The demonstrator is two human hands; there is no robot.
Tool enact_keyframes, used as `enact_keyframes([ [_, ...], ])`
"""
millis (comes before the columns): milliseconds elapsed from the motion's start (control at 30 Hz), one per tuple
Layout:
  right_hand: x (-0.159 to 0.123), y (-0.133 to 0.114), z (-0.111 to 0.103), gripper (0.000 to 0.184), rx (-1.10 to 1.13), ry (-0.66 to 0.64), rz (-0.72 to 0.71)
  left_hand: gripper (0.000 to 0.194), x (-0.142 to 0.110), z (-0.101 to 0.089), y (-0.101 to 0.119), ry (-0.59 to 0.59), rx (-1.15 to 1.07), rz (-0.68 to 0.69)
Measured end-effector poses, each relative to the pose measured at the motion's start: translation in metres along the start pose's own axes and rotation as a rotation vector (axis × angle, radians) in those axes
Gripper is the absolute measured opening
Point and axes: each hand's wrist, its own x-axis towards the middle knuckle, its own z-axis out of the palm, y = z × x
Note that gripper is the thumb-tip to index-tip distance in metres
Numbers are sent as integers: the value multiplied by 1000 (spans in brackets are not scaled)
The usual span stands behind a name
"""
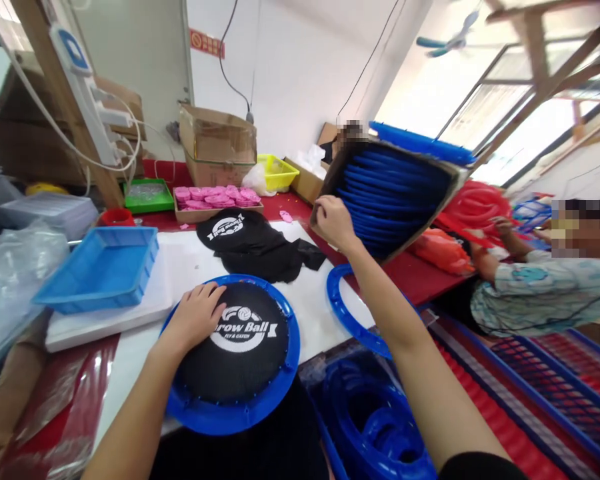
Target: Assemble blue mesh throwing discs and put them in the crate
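Head view: the left hand (196, 319) rests open on the blue-rimmed, round black mesh disc (240, 373) by the counter's (313, 327) near edge; flat fingers should steady it. The right hand (336, 223) curls at the cardboard box of blue rings (445, 205), grip closure unclear.

"Throw Ball", "Fly & Catch" on black disc (230, 373).

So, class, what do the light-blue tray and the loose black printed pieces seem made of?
Light-blue tray: probably plastic, slightly glossy, with a moulded, ribbed rim.
Black printed pieces: likely fabric, matte, lying in soft folds; weave unclear.
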Motion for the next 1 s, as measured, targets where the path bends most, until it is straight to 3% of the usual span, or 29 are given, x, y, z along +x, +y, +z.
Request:
enact_keyframes([
  [167,36,49,-102,51,-291,433,128,47,2,4,-2,-9,7,-26],
  [233,48,64,-132,53,-416,465,201,49,2,3,-1,-33,19,-33],
  [333,59,84,-160,49,-519,340,316,49,2,1,0,-53,20,-47],
  [433,61,94,-171,41,-524,253,383,48,3,0,0,-50,8,-49],
  [600,59,89,-176,19,-467,261,350,48,2,-1,1,-52,9,-42],
  [733,62,77,-183,50,-379,244,368,48,2,-5,3,-58,15,-38],
  [867,58,59,-196,52,-133,398,319,47,0,-7,5,-46,17,-32],
  [1000,27,20,-204,34,-154,439,134,47,0,-6,7,-44,2,-34],
])
